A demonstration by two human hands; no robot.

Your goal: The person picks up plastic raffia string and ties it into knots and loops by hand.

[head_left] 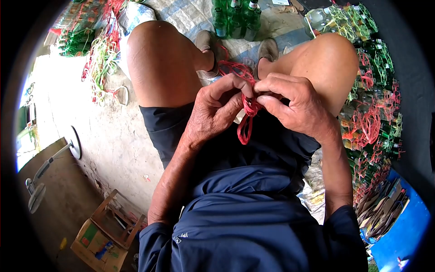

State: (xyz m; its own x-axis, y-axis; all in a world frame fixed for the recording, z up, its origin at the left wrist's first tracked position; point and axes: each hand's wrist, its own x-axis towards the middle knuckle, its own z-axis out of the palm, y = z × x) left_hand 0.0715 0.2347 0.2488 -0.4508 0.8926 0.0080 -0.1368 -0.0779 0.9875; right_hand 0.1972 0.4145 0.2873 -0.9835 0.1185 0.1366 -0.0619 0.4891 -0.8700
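Observation:
Between my knees, a bundle of red plastic string (245,129) is gathered in my fingers, with a loop hanging below and loose strands trailing up toward my shoes. My left hand (217,106) pinches the bundle from the left between thumb and fingers. From the right, my right hand (294,102) is closed in a pinch on the same string, its fingertips almost touching the left ones. The exact crossing of the strands is hidden by the fingers. Several green glass bottles (236,20) stand together just beyond my feet.
Stacked bottles tied with red and green string (367,122) line the right side. More string (102,59) and bottles lie at upper left. A standing fan (72,143), a cardboard box (97,247), a wooden stool (120,217) and flattened cardboard (383,211) are around me.

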